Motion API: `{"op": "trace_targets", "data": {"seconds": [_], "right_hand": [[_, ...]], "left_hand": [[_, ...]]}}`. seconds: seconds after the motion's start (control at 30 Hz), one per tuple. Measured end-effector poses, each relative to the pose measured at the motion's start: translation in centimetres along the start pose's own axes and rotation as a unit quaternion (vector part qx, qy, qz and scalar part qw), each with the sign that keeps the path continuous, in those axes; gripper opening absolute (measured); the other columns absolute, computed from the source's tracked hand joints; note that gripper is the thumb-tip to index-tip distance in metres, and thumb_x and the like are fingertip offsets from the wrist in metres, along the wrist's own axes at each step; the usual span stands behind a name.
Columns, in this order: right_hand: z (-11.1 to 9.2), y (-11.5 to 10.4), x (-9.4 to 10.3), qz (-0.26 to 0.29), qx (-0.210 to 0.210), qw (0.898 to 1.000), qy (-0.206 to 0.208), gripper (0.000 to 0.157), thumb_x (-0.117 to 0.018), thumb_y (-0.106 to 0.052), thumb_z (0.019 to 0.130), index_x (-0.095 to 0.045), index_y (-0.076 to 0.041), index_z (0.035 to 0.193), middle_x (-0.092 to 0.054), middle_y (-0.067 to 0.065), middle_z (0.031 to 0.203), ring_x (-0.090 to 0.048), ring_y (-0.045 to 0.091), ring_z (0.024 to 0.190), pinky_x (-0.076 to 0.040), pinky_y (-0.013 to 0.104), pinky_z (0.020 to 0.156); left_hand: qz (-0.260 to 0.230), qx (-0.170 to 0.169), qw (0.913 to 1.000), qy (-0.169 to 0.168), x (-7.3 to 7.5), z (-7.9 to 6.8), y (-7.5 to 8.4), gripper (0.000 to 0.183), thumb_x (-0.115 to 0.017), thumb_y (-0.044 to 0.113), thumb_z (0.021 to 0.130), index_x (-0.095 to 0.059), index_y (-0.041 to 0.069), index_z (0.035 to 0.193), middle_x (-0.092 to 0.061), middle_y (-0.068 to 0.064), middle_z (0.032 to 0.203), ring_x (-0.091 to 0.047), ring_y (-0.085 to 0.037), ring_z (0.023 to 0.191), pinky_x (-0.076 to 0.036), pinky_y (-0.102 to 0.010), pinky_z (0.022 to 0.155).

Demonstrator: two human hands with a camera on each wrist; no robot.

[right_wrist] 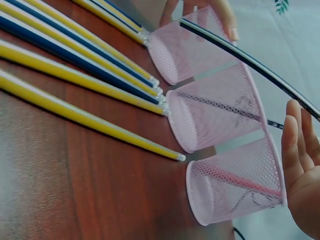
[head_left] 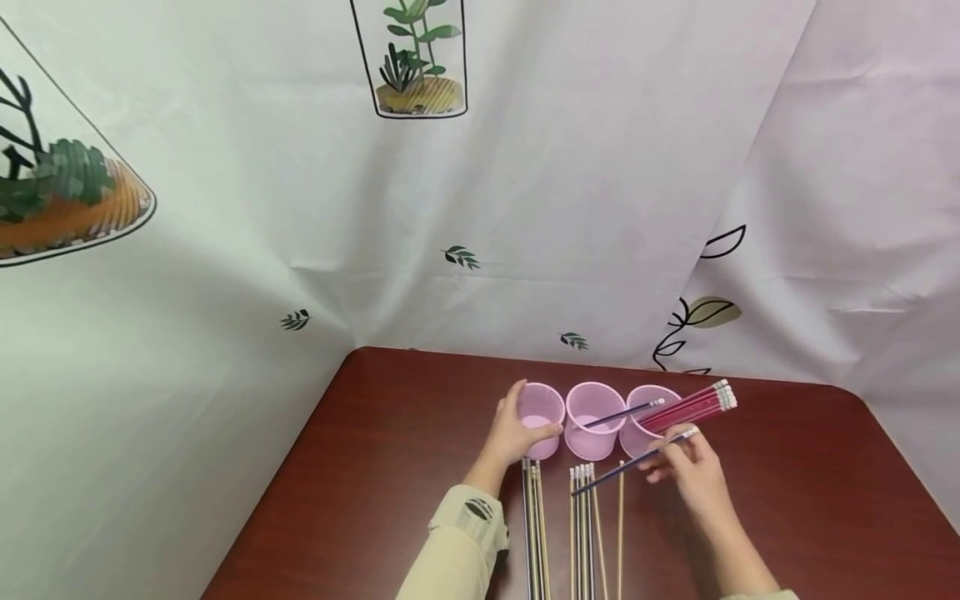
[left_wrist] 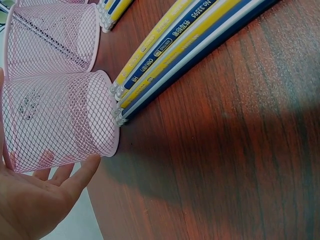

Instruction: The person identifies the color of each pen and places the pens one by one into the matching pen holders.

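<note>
Three pink mesh pencil cups stand side by side on the table. My left hand [head_left: 510,432] grips the left cup [head_left: 550,448], thumb across its front and fingers along its outer side. A dark pencil [head_left: 622,414] leans inside the middle cup [head_left: 592,447]. Out of the right cup [head_left: 632,440] slants a bundle of red pencils [head_left: 692,407] with white erasers. In front of that cup, my right hand [head_left: 697,479] pinches a dark blue pencil [head_left: 618,469] near its eraser end. This pencil is tilted, its other end pointing left over the pencils on the table.
Blue and yellow pencils [head_left: 535,533] lie before the left cup. Another group of blue and yellow pencils [head_left: 582,533] lies before the middle cup, with a single yellow pencil [head_left: 620,533] to its right. A printed white curtain [head_left: 525,208] hangs behind the brown table [head_left: 375,467].
</note>
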State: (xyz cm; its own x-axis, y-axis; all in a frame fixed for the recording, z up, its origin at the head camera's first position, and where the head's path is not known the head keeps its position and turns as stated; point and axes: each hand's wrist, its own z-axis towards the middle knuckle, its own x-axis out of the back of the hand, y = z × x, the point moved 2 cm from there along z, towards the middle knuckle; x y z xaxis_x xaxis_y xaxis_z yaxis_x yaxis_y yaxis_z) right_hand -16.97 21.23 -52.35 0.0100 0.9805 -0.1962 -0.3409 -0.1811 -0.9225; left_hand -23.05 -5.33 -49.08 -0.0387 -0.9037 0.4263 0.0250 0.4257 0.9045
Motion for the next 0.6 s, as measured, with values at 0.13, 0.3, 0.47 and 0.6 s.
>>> {"op": "trace_targets", "data": {"seconds": [0.13,0.3,0.47,0.6], "right_hand": [[0.5,1.9,1.7,-0.008,-0.024,0.997,0.069,0.003,-0.049,-0.007,0.095,-0.050,-0.004,0.097,-0.066,0.011,0.081,-0.067,0.025,0.063,-0.053,0.038,0.049],[1.3,2.5,3.2,-0.003,-0.033,0.993,0.117,0.018,-0.053,-0.012,0.094,-0.049,0.004,0.102,-0.065,0.018,0.080,-0.066,0.028,0.064,-0.054,0.039,0.052],[1.8,2.4,3.9,-0.014,-0.021,0.989,0.142,0.028,-0.058,-0.016,0.091,-0.050,0.006,0.107,-0.066,0.020,0.081,-0.066,0.030,0.066,-0.054,0.038,0.053],[1.7,2.8,3.6,-0.006,-0.015,0.987,0.157,0.029,-0.060,-0.015,0.091,-0.050,0.006,0.107,-0.065,0.021,0.083,-0.066,0.032,0.069,-0.053,0.042,0.055]], "left_hand": [[0.000,0.000,1.0000,-0.005,0.0,0.0,0.0,0.096,-0.085,0.031,0.062,-0.033,0.020,0.142,-0.043,-0.020,0.128,-0.050,-0.037,0.108,-0.043,-0.050,0.090],[-0.001,0.000,1.0000,-0.005,0.0,0.2,0.4,0.096,-0.086,0.031,0.062,-0.034,0.021,0.142,-0.044,-0.019,0.128,-0.050,-0.037,0.109,-0.043,-0.049,0.090],[0.000,-0.009,1.0000,-0.001,-0.1,0.3,0.5,0.097,-0.086,0.032,0.061,-0.034,0.021,0.142,-0.044,-0.019,0.128,-0.051,-0.037,0.108,-0.044,-0.050,0.089],[0.008,-0.004,0.9999,0.005,0.2,0.0,-0.1,0.097,-0.087,0.031,0.060,-0.035,0.020,0.142,-0.044,-0.019,0.128,-0.051,-0.037,0.107,-0.044,-0.050,0.088]]}}
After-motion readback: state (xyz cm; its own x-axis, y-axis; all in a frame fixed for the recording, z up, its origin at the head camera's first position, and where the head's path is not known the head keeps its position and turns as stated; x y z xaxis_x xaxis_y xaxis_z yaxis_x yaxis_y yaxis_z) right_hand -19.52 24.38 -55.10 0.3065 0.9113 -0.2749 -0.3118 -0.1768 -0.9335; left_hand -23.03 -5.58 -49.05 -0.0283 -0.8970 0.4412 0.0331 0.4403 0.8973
